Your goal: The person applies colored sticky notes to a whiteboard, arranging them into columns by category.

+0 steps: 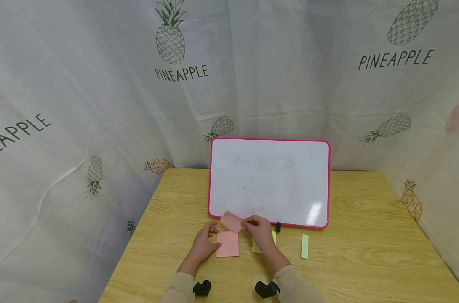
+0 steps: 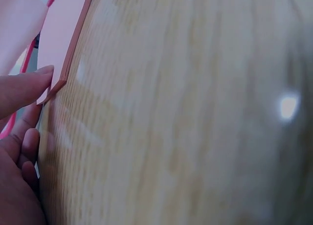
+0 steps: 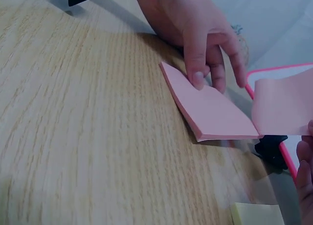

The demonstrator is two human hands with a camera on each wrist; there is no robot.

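Observation:
A pink sticky note pad [image 1: 228, 245] lies on the wooden table in front of the whiteboard. My left hand [image 1: 204, 244] holds it at its left side, thumb on top and other fingers at the edge, as the right wrist view shows. Between the thumb and fingertips of my right hand [image 1: 260, 231] is the far corner of a single pink sticky note [image 1: 231, 221]. That note [image 3: 283, 105] is lifted and bent up off the pad, meeting it at one corner. Under my right wrist, a yellow sticky note pad [image 1: 256, 247] is partly hidden.
A whiteboard [image 1: 269, 181] with a pink frame stands at the back of the table [image 1: 358, 261]. A small black object [image 1: 278, 227] is at its lower edge. To the right lies a pale green strip of notes [image 1: 304, 247]. A pineapple-print curtain [image 1: 282, 84] hangs behind.

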